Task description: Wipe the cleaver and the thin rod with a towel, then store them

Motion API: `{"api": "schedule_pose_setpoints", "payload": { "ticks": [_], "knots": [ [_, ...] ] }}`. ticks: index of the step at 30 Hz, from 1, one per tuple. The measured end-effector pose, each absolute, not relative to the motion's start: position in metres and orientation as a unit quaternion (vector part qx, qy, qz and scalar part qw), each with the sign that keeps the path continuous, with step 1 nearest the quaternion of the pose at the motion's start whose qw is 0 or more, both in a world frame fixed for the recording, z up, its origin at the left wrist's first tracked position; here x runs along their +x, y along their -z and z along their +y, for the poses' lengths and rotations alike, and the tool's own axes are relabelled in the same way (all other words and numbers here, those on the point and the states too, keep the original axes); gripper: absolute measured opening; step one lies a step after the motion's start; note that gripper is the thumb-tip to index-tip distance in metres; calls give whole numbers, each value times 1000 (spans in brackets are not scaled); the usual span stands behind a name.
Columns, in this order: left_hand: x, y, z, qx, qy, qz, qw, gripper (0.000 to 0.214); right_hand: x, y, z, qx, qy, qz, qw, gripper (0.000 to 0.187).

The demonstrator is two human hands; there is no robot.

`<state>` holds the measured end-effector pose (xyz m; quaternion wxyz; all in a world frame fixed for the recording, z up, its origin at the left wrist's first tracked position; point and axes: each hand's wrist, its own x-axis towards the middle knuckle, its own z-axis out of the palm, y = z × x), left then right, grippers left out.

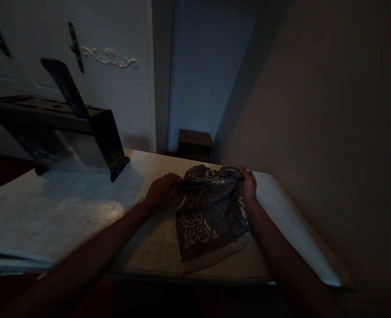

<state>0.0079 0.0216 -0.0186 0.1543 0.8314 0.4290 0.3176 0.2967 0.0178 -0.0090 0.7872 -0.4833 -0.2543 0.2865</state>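
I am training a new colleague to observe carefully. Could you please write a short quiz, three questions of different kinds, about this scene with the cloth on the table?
1. True or false: the left hand and the right hand both hold the patterned cloth at its far edge.
2. Where does the dark stand sit?
A. On the white table, to the left of the cloth
B. On top of the cloth
C. On the floor under the table
3. Which hand is closer to the plain wall?

Key: 1 true; 2 A; 3 the right hand.
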Motion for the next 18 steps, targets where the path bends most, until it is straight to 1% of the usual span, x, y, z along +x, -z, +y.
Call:
{"api": "schedule_pose_setpoints", "payload": {
  "ticks": [3,7,10,15,18],
  "knots": [
    [8,19,23,823,-360,411,156,28,296,11,19,-487,-295,-258,780,15],
    [8,22,27,798,-414,397,185,16,295,12,19,-482,-306,-255,780,14],
    [8,23,28,776,-435,410,200,15,294,12,19,-477,-309,-256,782,13],
    [8,23,26,769,-439,421,197,16,293,13,19,-465,-333,-264,777,20],
    [9,25,27,754,-450,430,210,19,290,10,18,-450,-374,-261,768,21]
  ]
}}
